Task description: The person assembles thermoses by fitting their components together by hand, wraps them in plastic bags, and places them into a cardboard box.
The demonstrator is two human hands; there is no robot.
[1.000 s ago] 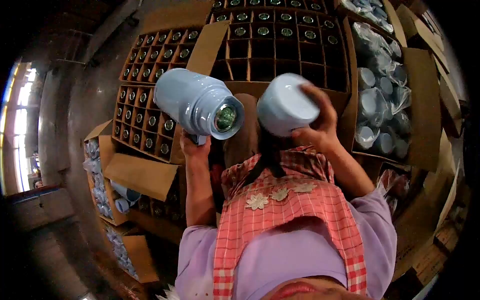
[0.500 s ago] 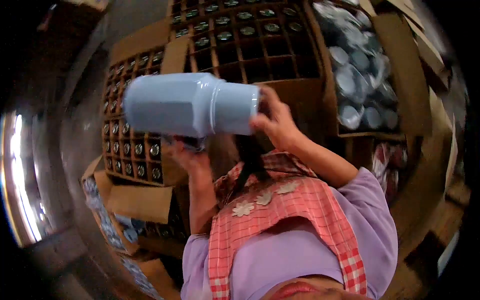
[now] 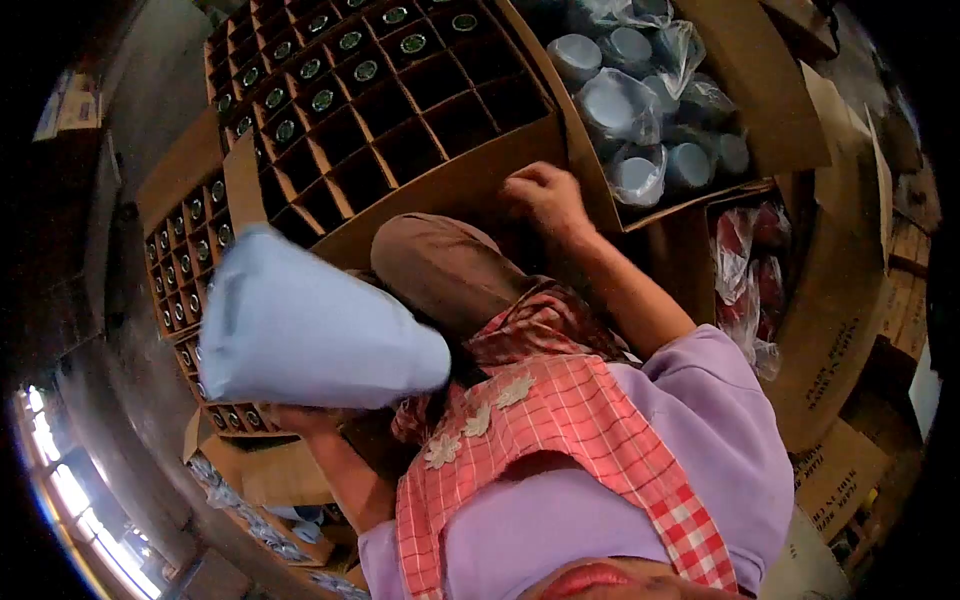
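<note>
A pale blue flask [image 3: 310,330] lies tilted in front of me at the left, its wide end up and left, its narrower end toward my lap. My left hand [image 3: 305,418] supports it from below; its fingers are mostly hidden behind the flask. My right hand [image 3: 548,203] is apart from the flask, over the near side of the large divided carton [image 3: 440,190]. Its fingers are loosely curled with slight gaps, and nothing shows in them. Just right of that hand stands a carton [image 3: 640,215] of blue cups [image 3: 612,105], some wrapped in clear plastic.
Round silvery tops [image 3: 365,70] fill some cells of the large carton. A second divided carton [image 3: 185,250] stands at the left. Red plastic-wrapped items [image 3: 750,265] sit at the right, beside printed cardboard [image 3: 835,370]. My bent knee [image 3: 440,265] is near the large carton.
My right hand has let go of the flask's narrow end and moved away from it. The flask has swung down and left on my left hand. The view has shifted.
</note>
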